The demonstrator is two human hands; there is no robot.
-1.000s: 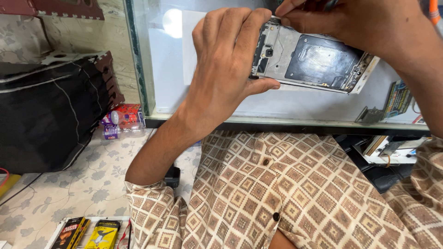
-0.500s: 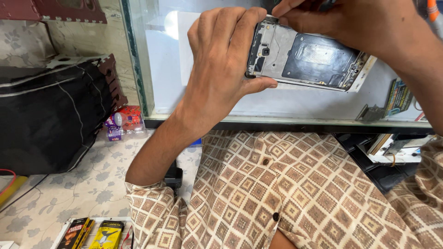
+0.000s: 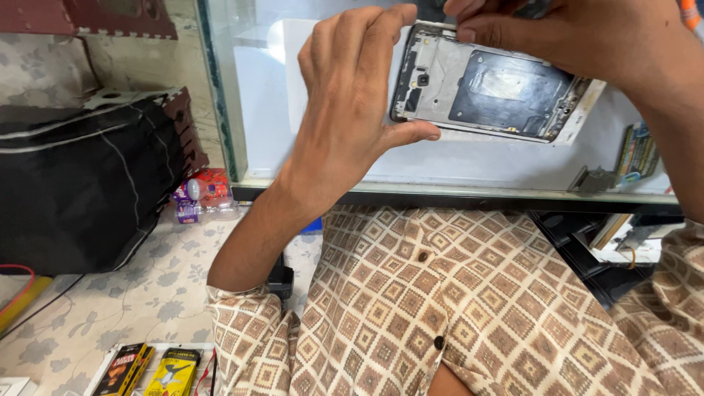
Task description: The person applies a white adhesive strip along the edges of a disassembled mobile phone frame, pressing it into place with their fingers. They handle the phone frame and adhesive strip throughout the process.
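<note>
- I see my left hand (image 3: 352, 125) holding an opened phone (image 3: 488, 92) up in front of me, above the glass counter (image 3: 440, 192).
- The left fingers are closed on it: the thumb presses under the phone's lower left corner, and the other fingers curl over its left short end from above.
- My right hand (image 3: 579, 44) sits at the phone's top edge, with fingertips pinched together just beside the upper left corner. Something thin may be between them, but the frame cuts it off, so I cannot tell what they hold.
- The phone's long axis runs left to right across the view, tilted a little so the right end sits lower than the left.
- Its open back faces me: a dark square plate fills the middle and right, and the small camera module sits near the left end, close to my left fingers.
- So the left end points into my left palm, while the right end hangs free, with nothing supporting it.
- The right hand comes at the phone from above, the left from the side; both touch it, but the left is carrying it.
- Below the counter lie a black bag (image 3: 81, 191) on the floor, small yellow packets (image 3: 172, 370) in a tray, and my patterned shirt (image 3: 477, 308).
</note>
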